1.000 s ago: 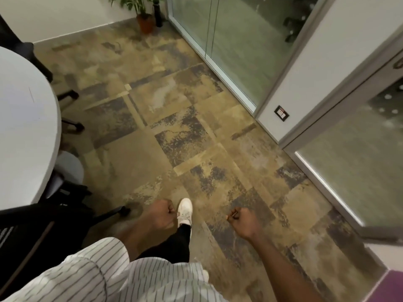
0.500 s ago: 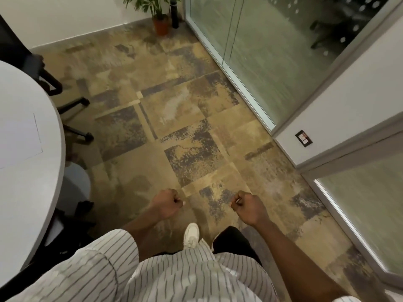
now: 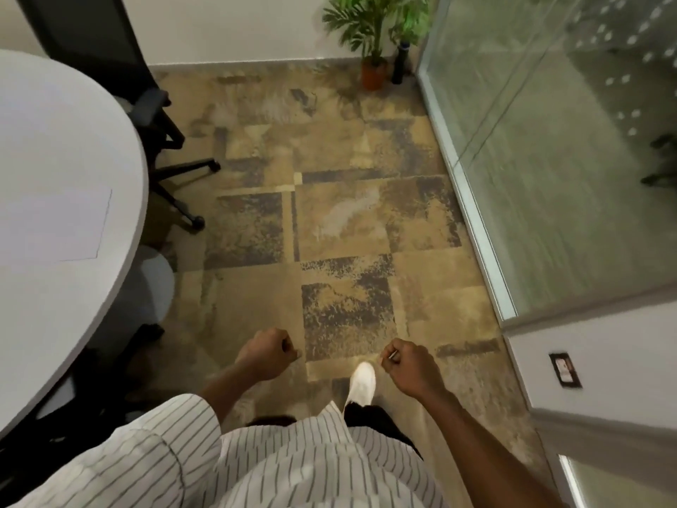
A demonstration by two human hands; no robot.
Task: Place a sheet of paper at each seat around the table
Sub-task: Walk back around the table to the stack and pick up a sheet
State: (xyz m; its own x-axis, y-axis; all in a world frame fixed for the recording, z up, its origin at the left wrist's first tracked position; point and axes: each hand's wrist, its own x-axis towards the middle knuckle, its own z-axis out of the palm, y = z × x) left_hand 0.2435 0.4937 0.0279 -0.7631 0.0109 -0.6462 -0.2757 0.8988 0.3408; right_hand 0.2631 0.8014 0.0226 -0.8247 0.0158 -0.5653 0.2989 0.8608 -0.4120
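A white rounded table [image 3: 121, 148] fills the left side. One white sheet of paper [image 3: 55, 221] lies flat on it near the edge, its right border faintly visible. My left hand [image 3: 269, 352] is a closed fist over the carpet, right of the table and apart from it. My right hand [image 3: 408, 364] is also curled into a fist, with a small thin light thing showing at the fingers; what it is I cannot tell. Neither hand holds paper.
A black office chair [image 3: 154, 115] on castors stands at the table's far side, and another dark chair [image 3: 55, 427] sits at the near left. A potted plant [image 3: 373, 49] occupies the far corner. A glass wall [image 3: 549, 159] runs along the right. Patterned carpet lies ahead.
I have walked forward along the table: the far chair, plant and sheet on the table have come closer and more into view. Both fists stay closed in front of me.
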